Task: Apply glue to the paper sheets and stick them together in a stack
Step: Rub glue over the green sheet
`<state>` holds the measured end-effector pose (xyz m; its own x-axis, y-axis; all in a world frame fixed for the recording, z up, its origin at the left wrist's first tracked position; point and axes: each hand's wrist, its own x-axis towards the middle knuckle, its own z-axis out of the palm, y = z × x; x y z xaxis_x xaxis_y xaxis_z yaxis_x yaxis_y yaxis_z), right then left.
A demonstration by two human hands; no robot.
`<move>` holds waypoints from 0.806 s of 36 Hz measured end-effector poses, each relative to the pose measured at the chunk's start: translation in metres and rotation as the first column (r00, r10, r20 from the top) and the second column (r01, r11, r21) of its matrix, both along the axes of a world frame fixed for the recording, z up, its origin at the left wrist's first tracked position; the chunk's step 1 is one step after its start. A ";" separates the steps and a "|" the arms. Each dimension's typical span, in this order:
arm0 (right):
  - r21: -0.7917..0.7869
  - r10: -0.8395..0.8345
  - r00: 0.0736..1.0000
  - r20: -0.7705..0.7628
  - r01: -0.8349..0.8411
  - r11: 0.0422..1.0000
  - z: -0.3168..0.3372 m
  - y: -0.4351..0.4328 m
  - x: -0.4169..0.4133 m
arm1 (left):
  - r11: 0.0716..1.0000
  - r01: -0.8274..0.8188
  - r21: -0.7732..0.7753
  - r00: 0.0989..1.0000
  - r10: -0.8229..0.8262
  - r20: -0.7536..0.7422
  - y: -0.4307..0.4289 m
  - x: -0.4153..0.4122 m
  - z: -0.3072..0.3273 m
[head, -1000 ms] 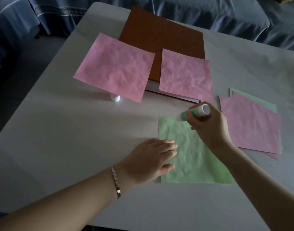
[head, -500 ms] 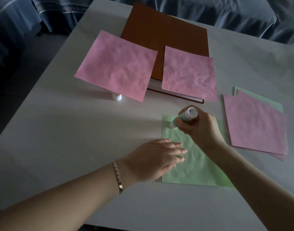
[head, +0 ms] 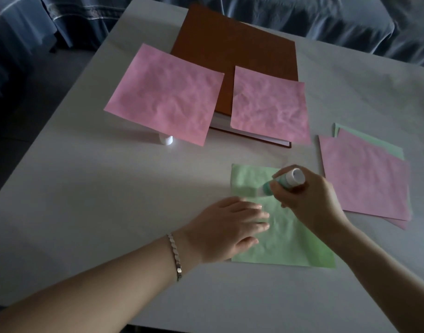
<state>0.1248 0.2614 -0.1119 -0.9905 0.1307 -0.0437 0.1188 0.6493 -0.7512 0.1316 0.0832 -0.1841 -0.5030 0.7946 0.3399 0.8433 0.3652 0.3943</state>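
- Dim light fell on a pale table (head: pixel 86 212), with blue cloth (head: pixel 302 15) bunched behind its far edge.
- The right hand (head: pixel 309 200) had its fingers wrapped tightly round a glue stick (head: pixel 285 181), white base up and tip tilted down onto the green sheet (head: pixel 290 236).
- That sheet lay flat directly under the grip, the tip touching its far half.
- Just left of the grip, the left hand (head: pixel 225 229) rested with straight fingers pressing the sheet's left edge; a bracelet (head: pixel 174 255) circled the wrist.
- Right of the grip lay a pile (head: pixel 364 176) topped by a pink sheet, with a green edge showing beyond it.
- Beyond the grip sat a brown book (head: pixel 235 56), with two pink sheets (head: pixel 268 106) overlapping its near edge.
- Well left of the grip and farther away, a small white cap (head: pixel 166 140), possibly the glue's, stood under the left pink sheet's near corner; it was too blurred to be sure.
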 end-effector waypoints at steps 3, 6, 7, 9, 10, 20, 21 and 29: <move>-0.013 0.009 1.000 0.012 -0.009 1.000 -0.004 -0.002 0.000 | 1.000 0.006 -0.015 0.999 -0.006 0.034 0.001 0.001 0.000; -0.035 0.006 1.000 -0.017 -0.007 0.999 -0.007 -0.004 -0.008 | 1.000 0.012 -0.019 0.999 -0.011 0.052 0.001 0.001 0.001; -0.026 0.010 1.000 -0.029 -0.011 1.000 -0.008 -0.005 -0.010 | 1.000 0.012 -0.020 0.999 -0.011 0.052 0.001 0.000 0.001; -0.002 0.009 0.998 -0.057 -0.009 1.000 -0.009 -0.006 -0.016 | 1.000 0.012 -0.021 0.998 -0.011 0.055 0.001 0.000 0.002; 0.006 0.003 0.998 -0.068 -0.003 1.000 -0.010 -0.006 -0.020 | 1.000 0.012 -0.015 0.998 -0.011 0.056 0.001 0.001 0.002; -0.064 -0.139 0.980 -0.141 0.131 0.989 -0.002 0.003 -0.017 | 0.999 -0.019 0.049 0.999 0.021 -0.043 0.010 0.000 -0.001; -0.065 -0.124 0.985 -0.123 0.116 0.991 0.000 0.005 -0.011 | 0.998 -0.018 0.053 0.998 0.021 -0.057 0.011 0.000 -0.002; -0.047 -0.043 0.999 0.011 0.044 0.998 -0.004 0.010 0.009 | 0.999 -0.002 0.055 0.997 0.006 -0.075 0.009 -0.002 -0.003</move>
<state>0.1336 0.2714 -0.1162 -0.9833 0.1713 -0.0612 0.1543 0.6071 -0.7795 0.1295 0.0926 -0.1872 -0.4775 0.7721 0.4194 0.8698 0.3481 0.3497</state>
